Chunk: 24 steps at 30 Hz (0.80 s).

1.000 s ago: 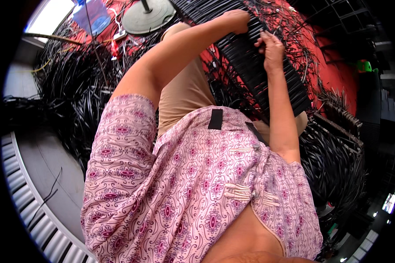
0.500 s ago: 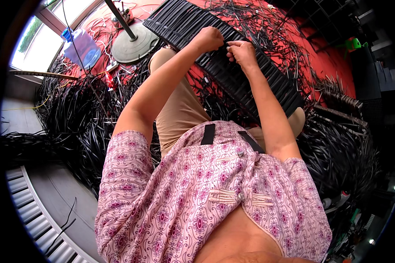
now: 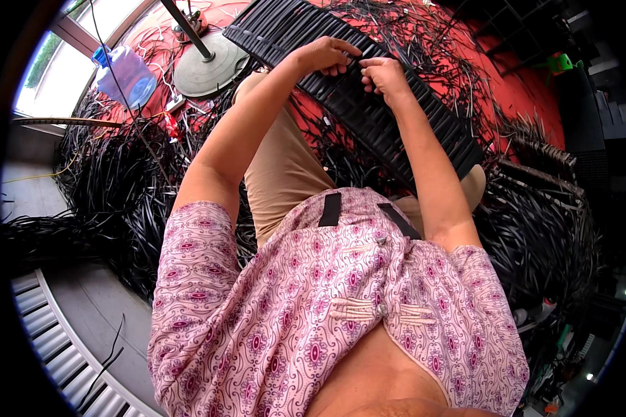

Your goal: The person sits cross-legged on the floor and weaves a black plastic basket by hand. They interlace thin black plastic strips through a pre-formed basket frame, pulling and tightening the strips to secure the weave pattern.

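Observation:
A long black panel of closely set woven strips (image 3: 435,128) lies slantwise in front of me, across my legs. Over its middle is my left hand (image 3: 325,55), its index finger stretched toward the right hand and the other fingers loosely bent apart. I see nothing held in it. My right hand (image 3: 388,78) is just to the right, thumb and index finger pinched together close to the left fingertip, the other fingers curled. Whatever lies in that pinch is too small and dark against the panel to make out.
Heaps of loose black strips (image 3: 118,187) surround me on the red floor (image 3: 535,104). At the far left stand a clear water jug (image 3: 125,76) and a round grey base with a pole (image 3: 209,66). Something bright green (image 3: 558,64) is at the far right.
My left hand has loosened from a closed fist, its index finger now extended, and shifted slightly. The right hand has stayed nearly in place, still pinching.

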{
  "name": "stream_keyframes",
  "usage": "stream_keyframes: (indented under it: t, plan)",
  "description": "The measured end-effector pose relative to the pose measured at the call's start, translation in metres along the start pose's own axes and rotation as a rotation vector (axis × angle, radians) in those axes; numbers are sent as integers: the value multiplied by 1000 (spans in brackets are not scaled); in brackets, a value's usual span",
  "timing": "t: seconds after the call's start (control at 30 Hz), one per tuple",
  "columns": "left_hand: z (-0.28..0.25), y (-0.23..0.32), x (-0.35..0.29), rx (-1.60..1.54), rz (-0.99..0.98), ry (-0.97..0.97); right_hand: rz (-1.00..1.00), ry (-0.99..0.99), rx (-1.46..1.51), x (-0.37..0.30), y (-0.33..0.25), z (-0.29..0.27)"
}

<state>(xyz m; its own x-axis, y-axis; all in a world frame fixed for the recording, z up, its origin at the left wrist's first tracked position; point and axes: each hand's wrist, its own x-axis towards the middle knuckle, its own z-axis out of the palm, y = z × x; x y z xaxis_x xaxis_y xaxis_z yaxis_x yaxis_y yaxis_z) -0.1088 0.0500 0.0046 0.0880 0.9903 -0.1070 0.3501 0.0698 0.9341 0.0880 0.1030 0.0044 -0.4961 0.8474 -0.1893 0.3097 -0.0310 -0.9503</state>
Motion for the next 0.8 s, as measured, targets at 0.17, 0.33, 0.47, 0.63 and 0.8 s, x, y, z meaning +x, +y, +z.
stream_keyframes:
  t: [0.17, 0.33, 0.47, 0.63, 0.8]
  plan:
    - [-10, 6, 10, 161, -53, -51, 35, 1, 2, -1, 1, -1]
    - [-1, 7, 15, 363, 104, 18, 9, 35, 23, -1, 3, 1]
    - [-6, 2, 22, 409, 54, -20, 1, 69, -79, 0, 3, 9]
    - [-10, 9, 20, 435, 52, -79, -102, 174, -281, 4, 14, 11]
    - [-7, 6, 13, 366, 183, 17, -194, 237, -407, -1, 16, 16]
